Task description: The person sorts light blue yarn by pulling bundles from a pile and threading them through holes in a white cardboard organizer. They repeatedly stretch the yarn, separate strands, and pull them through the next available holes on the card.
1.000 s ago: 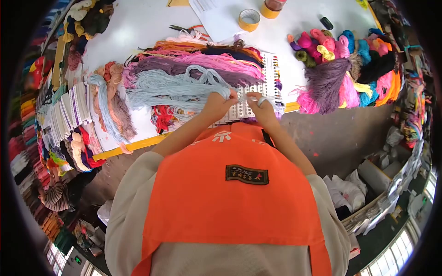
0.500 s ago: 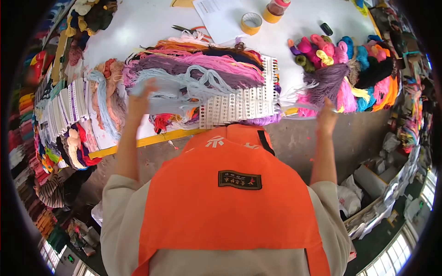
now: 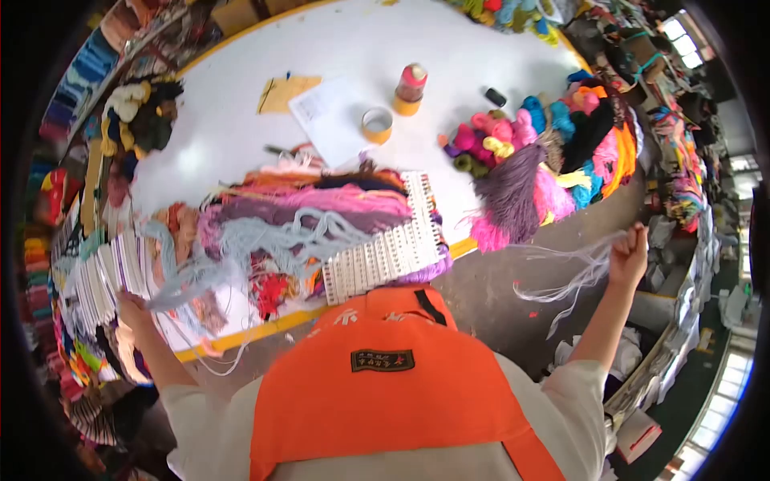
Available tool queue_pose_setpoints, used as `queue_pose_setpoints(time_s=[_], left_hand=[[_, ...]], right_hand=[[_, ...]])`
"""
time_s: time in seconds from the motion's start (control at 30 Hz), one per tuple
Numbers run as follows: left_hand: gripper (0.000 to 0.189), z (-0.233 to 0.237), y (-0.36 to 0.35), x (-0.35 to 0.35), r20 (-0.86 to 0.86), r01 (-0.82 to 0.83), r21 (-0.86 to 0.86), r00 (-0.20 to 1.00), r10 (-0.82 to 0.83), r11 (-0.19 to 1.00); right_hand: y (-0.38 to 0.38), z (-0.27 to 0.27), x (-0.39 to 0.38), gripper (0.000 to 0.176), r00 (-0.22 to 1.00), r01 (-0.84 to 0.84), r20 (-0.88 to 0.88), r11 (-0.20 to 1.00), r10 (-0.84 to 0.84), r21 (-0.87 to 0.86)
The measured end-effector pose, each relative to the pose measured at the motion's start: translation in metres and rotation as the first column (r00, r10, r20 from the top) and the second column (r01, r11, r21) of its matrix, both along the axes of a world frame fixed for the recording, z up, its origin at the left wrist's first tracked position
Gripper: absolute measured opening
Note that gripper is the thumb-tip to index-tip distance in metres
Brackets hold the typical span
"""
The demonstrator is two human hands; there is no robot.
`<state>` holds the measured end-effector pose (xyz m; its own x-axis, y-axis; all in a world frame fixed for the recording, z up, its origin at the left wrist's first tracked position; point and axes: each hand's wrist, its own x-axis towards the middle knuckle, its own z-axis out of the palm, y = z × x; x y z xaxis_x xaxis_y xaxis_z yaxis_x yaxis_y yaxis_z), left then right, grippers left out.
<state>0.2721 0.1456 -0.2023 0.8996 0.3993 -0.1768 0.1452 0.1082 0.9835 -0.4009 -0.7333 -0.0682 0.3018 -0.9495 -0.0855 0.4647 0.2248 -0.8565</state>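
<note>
Daylight fell across a large white desk [image 3: 216, 104] edged in yellow, in a room crowded with coloured yarn. Nearest, a person wore an orange apron [image 3: 377, 413] over a pale top [image 3: 200, 425]; the apron's black label [image 3: 382, 361] carried light characters and a red mark, too small to be read, and white lettering [image 3: 345, 318] near its far edge was only partly visible. Both hands were spread far apart. The right hand [image 3: 630, 252], fingers closed, held thin white threads [image 3: 581, 276] that trailed above the floor [image 3: 481, 297]. The left hand [image 3: 134, 309], also closed, gripped one end of blurred pale-blue strands [image 3: 188, 286] beside a stack of white strips [image 3: 112, 272]. Between the hands, white punched cards [image 3: 377, 258] overlapped in a row along the desk's near edge, next to pale-blue yarn [image 3: 281, 240] lying over purple, pink and orange bundles [image 3: 321, 196]. At right, a heap of multicoloured skeins [image 3: 513, 192] reached the edge. Farther back, a white sheet [image 3: 329, 116] bore faint, illegible print, with a roll of tape [image 3: 376, 126], a red-topped bottle [image 3: 411, 82] and a brown envelope [image 3: 287, 94] near it. Beyond the desk stood shelves [image 3: 84, 72] of folded yarn.
</note>
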Motion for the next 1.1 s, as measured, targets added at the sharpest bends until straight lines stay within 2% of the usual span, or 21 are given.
queue_pose_setpoints(time_s=[0.03,0.07,0.1,0.13,0.17,0.23,0.27,0.3,0.33,0.37,0.4,0.47,0.57,0.67,0.73,0.8,0.87,0.9,0.97,1.1], left_hand=[[0.023,-0.004,-0.033,-0.009,0.018,0.002,-0.109,1.0,0.0,0.994],[0.021,-0.02,-0.051,-0.017,0.03,0.103,-0.096,0.994,-0.1,0.99],[0.016,-0.046,-0.067,-0.025,0.146,0.163,0.147,0.972,-0.184,0.976],[0.012,-0.017,-0.134,-0.054,-0.002,0.132,-0.173,0.991,-0.135,0.976],[0.016,-0.026,-0.161,-0.062,0.013,0.173,-0.169,0.985,-0.173,0.97],[0.019,0.0,-0.235,-0.099,0.009,0.29,-0.194,0.956,-0.293,0.937],[0.018,0.001,-0.26,-0.11,-0.019,0.309,-0.258,0.945,-0.325,0.915],[0.019,0.001,-0.275,-0.117,-0.052,0.321,-0.322,0.933,-0.355,0.891],[0.019,0.0,-0.282,-0.128,-0.063,0.349,-0.309,0.92,-0.386,0.885],[0.02,0.001,-0.296,-0.133,-0.051,0.382,-0.31,0.908,-0.417,0.871],[0.023,0.008,-0.306,-0.143,0.021,0.482,-0.301,0.866,-0.499,0.823],[0.025,0.01,-0.314,-0.156,0.034,0.507,-0.274,0.854,-0.518,0.818],[0.028,0.008,-0.319,-0.165,-0.018,0.462,-0.237,0.878,-0.479,0.855],[0.03,0.016,-0.323,-0.177,-0.001,0.495,-0.204,0.863,-0.506,0.845],[0.028,0.007,-0.329,-0.184,-0.028,0.467,-0.184,0.877,-0.479,0.865],[0.026,0.01,-0.327,-0.188,-0.047,0.495,-0.215,0.856,-0.515,0.842],[0.027,0.008,-0.334,-0.198,-0.052,0.49,-0.21,0.859,-0.51,0.846],[0.029,0.006,-0.336,-0.2,-0.034,0.541,-0.166,0.832,-0.553,0.824],[0.03,0.018,-0.348,-0.215,-0.038,0.536,-0.247,0.827,-0.561,0.807],[0.029,0.023,-0.359,-0.23,-0.061,0.601,-0.223,0.777,-0.626,0.768]], right_hand=[[0.037,0.025,0.04,0.021,0.977,-0.167,0.12,0.982,0.177,-0.085],[0.084,0.056,0.084,0.018,0.972,-0.183,0.103,0.956,0.211,-0.228],[0.126,0.087,0.12,0.016,0.968,-0.192,0.082,0.912,0.236,-0.362],[0.154,0.111,0.137,0.017,0.896,-0.298,0.131,0.793,0.424,-0.532],[0.191,0.133,0.152,0.018,0.859,-0.216,0.238,0.742,0.454,-0.635],[0.209,0.133,0.17,0.017,0.859,-0.15,0.289,0.747,0.423,-0.648],[0.189,0.128,0.113,0.017,0.855,-0.126,0.31,0.747,0.415,-0.653],[0.2,0.123,0.087,0.017,0.852,-0.108,0.326,0.747,0.41,-0.657],[0.2,0.115,0.009,0.017,0.849,-0.108,0.323,0.736,0.418,-0.668],[0.211,0.128,0.087,0.017,0.841,-0.098,0.323,0.709,0.434,-0.699],[0.225,0.123,0.055,0.016,0.834,-0.091,0.321,0.685,0.449,-0.722],[0.213,0.15,0.154,0.016,0.827,-0.071,0.327,0.661,0.458,-0.747],[0.254,0.157,0.211,0.015,0.819,-0.085,0.303,0.624,0.488,-0.777],[0.287,0.159,0.248,0.015,0.789,-0.122,0.292,0.603,0.541,-0.788],[0.288,0.169,0.272,0.014,0.764,-0.121,0.312,0.6,0.565,-0.791],[0.231,0.145,0.129,0.014,0.737,-0.124,0.337,0.608,0.586,-0.784],[0.295,0.172,0.27,0.014,0.72,-0.112,0.33,0.571,0.611,-0.813],[0.234,0.15,0.145,0.014,0.716,-0.091,0.333,0.555,0.613,-0.827],[0.25,0.149,0.137,0.013,0.732,-0.094,0.324,0.56,0.599,-0.823],[0.246,0.159,0.153,0.013,0.709,-0.113,0.319,0.548,0.629,-0.829]])
